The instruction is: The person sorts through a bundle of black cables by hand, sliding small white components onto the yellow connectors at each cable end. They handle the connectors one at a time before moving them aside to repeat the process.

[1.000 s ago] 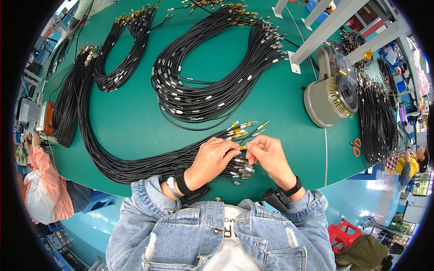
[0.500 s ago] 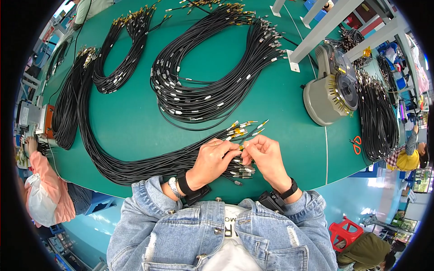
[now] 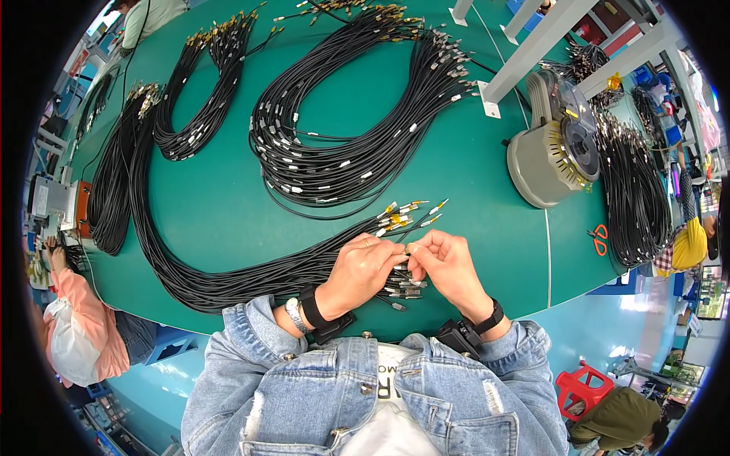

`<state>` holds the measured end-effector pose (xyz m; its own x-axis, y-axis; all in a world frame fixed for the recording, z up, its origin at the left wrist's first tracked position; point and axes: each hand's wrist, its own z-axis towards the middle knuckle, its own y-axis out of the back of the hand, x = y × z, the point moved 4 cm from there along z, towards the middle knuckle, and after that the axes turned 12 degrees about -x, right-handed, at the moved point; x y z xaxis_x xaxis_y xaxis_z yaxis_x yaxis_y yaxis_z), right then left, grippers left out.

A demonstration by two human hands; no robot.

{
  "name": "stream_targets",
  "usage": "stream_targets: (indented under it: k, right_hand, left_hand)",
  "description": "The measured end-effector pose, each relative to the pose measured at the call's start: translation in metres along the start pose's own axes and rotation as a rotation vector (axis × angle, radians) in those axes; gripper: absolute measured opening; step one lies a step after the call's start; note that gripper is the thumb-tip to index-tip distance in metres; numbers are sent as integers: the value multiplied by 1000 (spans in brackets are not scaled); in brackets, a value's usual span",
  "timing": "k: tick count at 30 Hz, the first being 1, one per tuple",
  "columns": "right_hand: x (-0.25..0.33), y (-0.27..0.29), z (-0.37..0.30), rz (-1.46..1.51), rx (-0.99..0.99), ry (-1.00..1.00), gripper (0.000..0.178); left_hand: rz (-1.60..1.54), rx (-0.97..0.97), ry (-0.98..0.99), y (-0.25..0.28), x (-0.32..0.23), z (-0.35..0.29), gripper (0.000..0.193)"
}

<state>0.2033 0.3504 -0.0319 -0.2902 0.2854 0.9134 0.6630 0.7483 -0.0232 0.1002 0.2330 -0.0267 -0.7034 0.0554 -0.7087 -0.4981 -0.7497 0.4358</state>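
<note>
My left hand (image 3: 360,264) is closed, its thumb and fingertips pinching a thin black cable (image 3: 407,254) close to its end. Against those fingertips, my right hand (image 3: 447,267) pinches the same small spot, which the fingers mostly hide. Under and around my left hand lies a long bundle of black cables (image 3: 228,280), curving away to the left. Several ends of this bundle, with yellow tape and white labels (image 3: 395,220), stick out beyond my fingers. More metal-tipped ends (image 3: 403,285) lie below my hands.
A large looped cable bundle (image 3: 319,178) lies ahead on the green table (image 3: 487,175), with smaller bundles (image 3: 194,137) at far left. To the right stand a grey tape dispenser (image 3: 544,163), orange-handled scissors (image 3: 600,240), a metal frame post (image 3: 525,64) and another cable bundle (image 3: 635,197).
My fingertips have drawn closer around the cable end, and the yellow piece seen between them is now mostly covered. Both hands stay in nearly the same place.
</note>
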Motion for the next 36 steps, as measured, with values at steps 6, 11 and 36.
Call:
stream_targets:
  k: [6,11,36]
  right_hand:
    - [-2,1,-1,-27,8,10,15]
    - [-4,4,-1,-64,32,6,16]
    - [17,-15,27,-765,-200,850,17]
  left_hand:
    - [34,8,-32,-2,-1,-1,10]
    - [31,2,-56,-6,-3,-1,10]
    - [392,137,66,17,16,6,16]
